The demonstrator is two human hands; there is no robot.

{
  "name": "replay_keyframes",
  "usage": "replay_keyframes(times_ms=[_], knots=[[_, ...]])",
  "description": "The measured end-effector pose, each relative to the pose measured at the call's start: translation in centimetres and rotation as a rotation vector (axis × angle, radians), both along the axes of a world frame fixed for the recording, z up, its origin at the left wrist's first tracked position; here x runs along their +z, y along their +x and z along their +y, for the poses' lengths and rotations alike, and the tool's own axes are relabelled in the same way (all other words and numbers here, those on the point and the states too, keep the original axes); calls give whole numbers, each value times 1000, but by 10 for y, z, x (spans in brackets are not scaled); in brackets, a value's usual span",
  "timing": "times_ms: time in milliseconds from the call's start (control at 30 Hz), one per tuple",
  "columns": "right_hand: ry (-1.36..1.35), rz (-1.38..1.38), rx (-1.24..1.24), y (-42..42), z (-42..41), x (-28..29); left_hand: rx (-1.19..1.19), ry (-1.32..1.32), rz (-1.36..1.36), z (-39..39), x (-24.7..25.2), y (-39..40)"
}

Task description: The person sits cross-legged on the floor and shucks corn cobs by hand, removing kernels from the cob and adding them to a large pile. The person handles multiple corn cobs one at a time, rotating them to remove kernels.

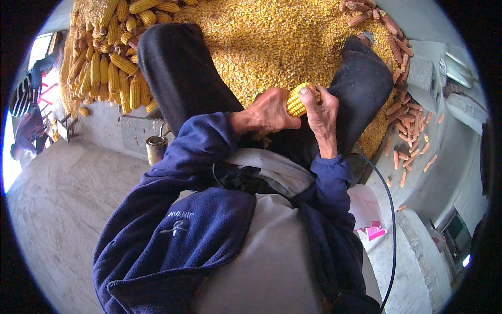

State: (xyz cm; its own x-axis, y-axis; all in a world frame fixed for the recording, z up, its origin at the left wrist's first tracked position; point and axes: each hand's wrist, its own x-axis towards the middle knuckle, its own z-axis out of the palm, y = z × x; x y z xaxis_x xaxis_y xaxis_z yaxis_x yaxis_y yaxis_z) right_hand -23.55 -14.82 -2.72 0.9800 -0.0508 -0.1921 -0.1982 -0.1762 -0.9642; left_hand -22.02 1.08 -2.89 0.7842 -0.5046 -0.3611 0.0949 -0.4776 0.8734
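Both hands grip one ear of yellow corn (297, 103), held between my knees and above a broad heap of loose corn kernels (270, 47). My left hand (270, 110) wraps the ear's near left side. On its right, my right hand (321, 106) has the thumb pressed on the upper end of the ear. Rows of kernels still show on the visible side; its far side is hidden by the fingers.
Unshelled corn ears (113, 78) are piled at the left. Bare reddish cobs (410, 121) lie scattered at the right. A metal can (156, 149) stands by my left knee. A black cable (390, 196) runs down at my right, past a plastic bag (366, 208).
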Motion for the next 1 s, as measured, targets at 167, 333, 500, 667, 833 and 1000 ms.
replay_keyframes(times_ms=[167,333,500,667,833,1000], knots=[[110,65,-35,1,3,13,51,-19,173,-1,20,3],[14,24,107,3,1,19,21,-97,91,2,8,2],[27,23,23,0,-2,2,41,-69,115,1,18,1],[125,176,39,3,1,18,12,-48,78,2,9,3],[74,57,141,4,2,12,-45,-26,75,3,10,4],[-81,11,39,2,-1,1,16,-14,114,0,9,2]])
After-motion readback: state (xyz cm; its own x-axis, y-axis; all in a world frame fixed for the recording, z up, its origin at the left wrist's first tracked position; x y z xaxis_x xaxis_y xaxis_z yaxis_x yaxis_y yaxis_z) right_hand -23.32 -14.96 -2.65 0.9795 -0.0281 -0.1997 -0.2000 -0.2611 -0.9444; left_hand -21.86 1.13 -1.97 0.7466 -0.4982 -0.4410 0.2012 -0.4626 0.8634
